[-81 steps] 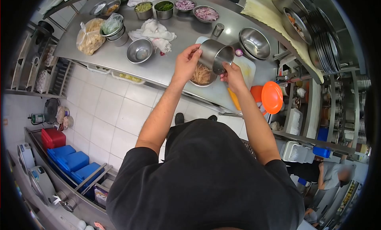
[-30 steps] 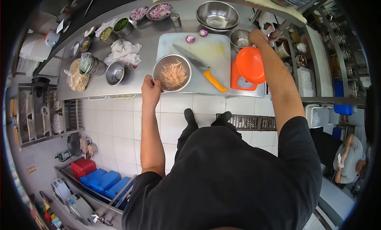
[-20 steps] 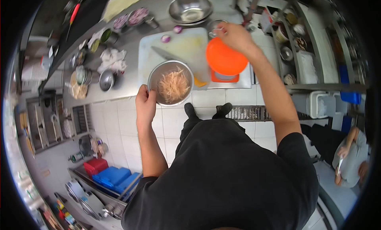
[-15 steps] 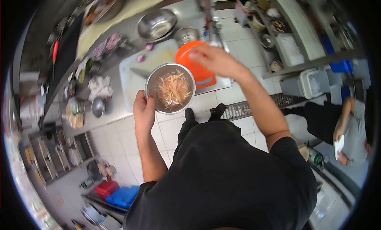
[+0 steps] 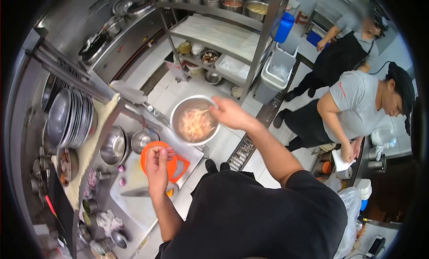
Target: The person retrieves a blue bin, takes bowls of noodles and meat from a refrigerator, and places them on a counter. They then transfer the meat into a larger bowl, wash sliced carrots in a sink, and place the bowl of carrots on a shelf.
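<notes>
My right hand grips the rim of a steel bowl, thumb and fingers closed on its right side. Pale, thin-cut strips lie inside, somewhat blurred. My left hand is raised in front of an orange plastic container, palm up and fingers loosely curled, with nothing visible in it. Left of that hand, a knife lies on a white cutting board. Two purple onion pieces sit at the board's left edge.
Steel bowls stand on the counter behind the board. Stacked pans rest on the shelf at left. A steel rack is ahead, beside a grey bin. Two people stand at right; the nearer person holds something white.
The bowl of strips has passed from my left hand to my right and moved out past the counter's edge. My view has turned right, bringing the rack and both people into fuller view.
</notes>
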A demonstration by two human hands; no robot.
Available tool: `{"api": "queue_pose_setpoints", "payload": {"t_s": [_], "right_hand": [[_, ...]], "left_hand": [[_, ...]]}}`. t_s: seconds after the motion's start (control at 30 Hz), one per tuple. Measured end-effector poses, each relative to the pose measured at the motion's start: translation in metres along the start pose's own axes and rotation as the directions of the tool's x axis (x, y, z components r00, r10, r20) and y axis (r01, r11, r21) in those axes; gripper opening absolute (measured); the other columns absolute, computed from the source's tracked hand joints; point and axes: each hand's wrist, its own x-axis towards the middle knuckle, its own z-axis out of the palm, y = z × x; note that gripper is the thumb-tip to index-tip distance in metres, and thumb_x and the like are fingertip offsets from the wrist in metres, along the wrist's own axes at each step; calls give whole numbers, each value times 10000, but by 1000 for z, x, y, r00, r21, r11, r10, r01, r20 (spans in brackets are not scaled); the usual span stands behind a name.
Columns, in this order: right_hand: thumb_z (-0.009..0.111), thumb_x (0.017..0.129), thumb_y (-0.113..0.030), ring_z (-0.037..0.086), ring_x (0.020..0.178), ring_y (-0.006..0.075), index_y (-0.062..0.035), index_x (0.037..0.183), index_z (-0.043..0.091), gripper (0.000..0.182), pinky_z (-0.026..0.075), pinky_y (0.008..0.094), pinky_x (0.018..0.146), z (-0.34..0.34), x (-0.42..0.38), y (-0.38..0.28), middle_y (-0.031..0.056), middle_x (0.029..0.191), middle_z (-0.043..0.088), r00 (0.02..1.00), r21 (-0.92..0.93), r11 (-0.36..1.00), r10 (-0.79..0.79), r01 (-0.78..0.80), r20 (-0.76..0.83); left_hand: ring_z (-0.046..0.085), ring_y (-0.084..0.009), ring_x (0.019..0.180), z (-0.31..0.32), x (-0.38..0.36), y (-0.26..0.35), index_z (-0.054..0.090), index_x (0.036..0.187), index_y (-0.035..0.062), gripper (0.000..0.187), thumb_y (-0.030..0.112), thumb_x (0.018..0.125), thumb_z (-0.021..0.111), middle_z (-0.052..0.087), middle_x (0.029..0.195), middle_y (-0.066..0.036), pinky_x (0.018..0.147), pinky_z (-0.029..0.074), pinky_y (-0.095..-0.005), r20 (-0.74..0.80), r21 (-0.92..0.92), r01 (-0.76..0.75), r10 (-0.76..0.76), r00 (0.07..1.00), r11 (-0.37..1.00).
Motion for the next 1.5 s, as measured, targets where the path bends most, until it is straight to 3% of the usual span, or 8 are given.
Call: {"api": "queue_pose_setpoints", "payload": {"t_s": [0.1, 0.17, 0.23, 0.43, 0.7, 0.93, 1.2, 1.5], "right_hand": [[542, 980, -217, 675, 966, 400, 23, 1160, 617, 310, 522, 449, 886, -55, -1, 11, 255, 1031, 695, 968, 21, 995, 100, -98, -228], [533, 1026, -261, 531, 589, 84, -39, 1215, 606, 300, 466, 281, 511, -87, 4, 52, 7, 786, 609, 904, -12, 999, 33, -42, -427], [520, 1023, -249, 512, 563, 87, -29, 1231, 610, 316, 449, 277, 491, -129, -10, 38, 3, 787, 613, 824, 136, 959, 283, -249, -491], [476, 973, -163, 478, 507, 73, -8, 1013, 609, 208, 409, 221, 394, -251, -12, 104, -1, 710, 544, 604, 214, 939, 338, -270, -721], [489, 958, -216, 461, 504, 114, -33, 958, 571, 201, 412, 287, 420, -391, 41, 165, 36, 683, 543, 414, 320, 910, 406, -263, -815], [496, 969, -235, 468, 555, 98, -49, 1004, 578, 206, 443, 275, 474, -474, 137, 180, 20, 707, 532, 573, 230, 960, 281, -162, -770], [584, 955, -214, 439, 529, 78, -87, 1005, 594, 137, 339, 256, 429, -480, 237, 183, -21, 711, 544, 854, 264, 964, 162, -30, -494], [647, 884, -183, 484, 585, 72, -36, 1006, 632, 191, 346, 257, 485, -455, 264, 217, -22, 720, 568, 821, 73, 996, 6, 43, -570]], "left_hand": [[642, -148, 944, -7, 27, -3, 565, 1069, 34, 167, 199, 1051, 584, 678, 1084, -85, 880, 515, -305, 110, 2, -55, 54, 992, 998], [647, -149, 954, -13, 39, 2, 578, 1081, 29, 154, 175, 1040, 601, 675, 1088, -77, 879, 515, -302, 125, 9, -66, 64, 990, 998], [647, -147, 952, -22, 48, 2, 584, 1088, 25, 153, 168, 1038, 602, 674, 1088, -73, 872, 513, -298, 121, -7, -76, 76, 990, 997], [637, -132, 929, -33, 75, -2, 608, 1059, 33, 167, 199, 1044, 595, 682, 1069, -65, 851, 510, -284, 75, 23, -35, 33, 997, 999], [632, -123, 891, 24, 114, 9, 621, 1050, 28, 196, 223, 1045, 596, 697, 1052, -71, 809, 512, -273, 88, 65, -55, 50, 995, 996], [633, -128, 913, 137, 157, 23, 619, 1094, 23, 167, 177, 1029, 620, 690, 1068, -71, 840, 507, -274, 49, 10, -23, 22, 999, 1000], [650, -157, 959, 223, 175, 37, 632, 1177, -1, 262, 142, 963, 686, 691, 1051, -86, 860, 517, -298, 147, 248, -70, 34, 989, 966], [656, -164, 960, 234, 177, 16, 635, 1177, 8, 273, 150, 952, 698, 692, 1076, -75, 860, 524, -311, 87, 269, 81, -108, 990, 960]]}}
